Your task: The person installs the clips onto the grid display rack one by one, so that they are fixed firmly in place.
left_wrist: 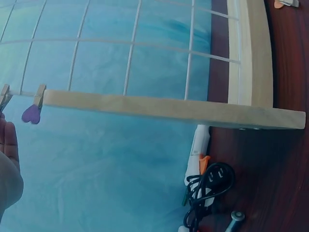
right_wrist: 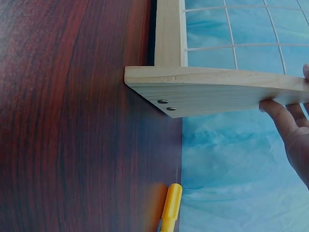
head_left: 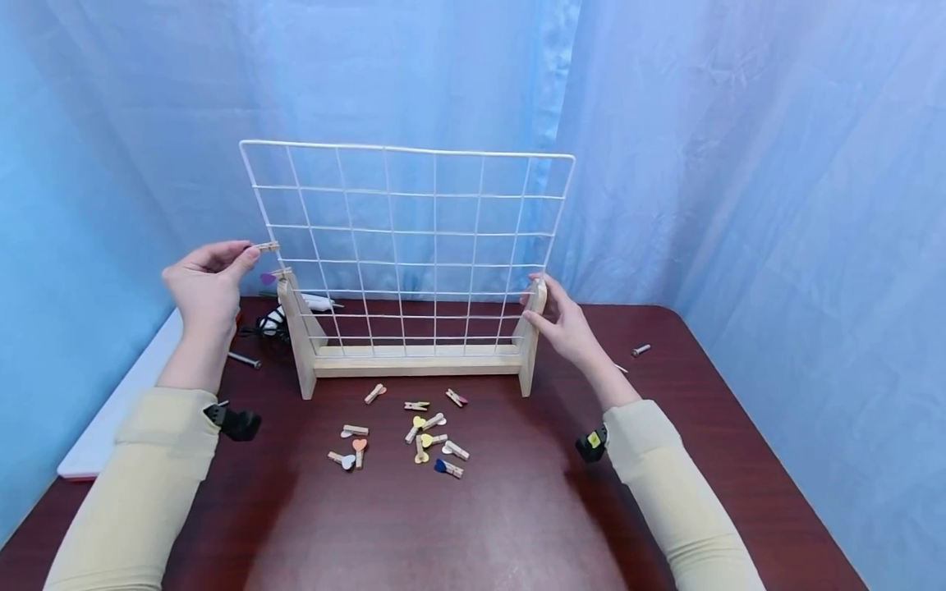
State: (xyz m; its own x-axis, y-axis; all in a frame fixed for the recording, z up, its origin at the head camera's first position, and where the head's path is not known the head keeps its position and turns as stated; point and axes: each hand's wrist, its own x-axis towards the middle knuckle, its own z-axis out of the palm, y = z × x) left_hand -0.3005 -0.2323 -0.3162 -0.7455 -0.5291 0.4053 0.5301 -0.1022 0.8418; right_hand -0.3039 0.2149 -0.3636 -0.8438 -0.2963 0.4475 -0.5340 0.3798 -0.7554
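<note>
A white wire grid (head_left: 414, 213) stands upright in a wooden stand (head_left: 417, 363). At the grid's left edge, my left hand (head_left: 207, 283) pinches a small wooden clothespin (head_left: 266, 245) between thumb and fingers, its tip at the wire. Just below, a clothespin with a purple heart (left_wrist: 32, 114) is clipped on the same edge, right above the stand's left upright (left_wrist: 159, 108). My right hand (head_left: 560, 324) grips the top of the right upright (right_wrist: 212, 89), thumb in front and fingers behind. Several heart clothespins (head_left: 433, 440) lie on the table before the stand.
Behind the left upright lie a white tool with a black cord (left_wrist: 207, 181) and a bolt (head_left: 245, 359). A white board (head_left: 121, 402) runs along the table's left edge. Another bolt (head_left: 640, 350) and a yellow handle (right_wrist: 171, 203) are at the right. Blue curtains hang behind.
</note>
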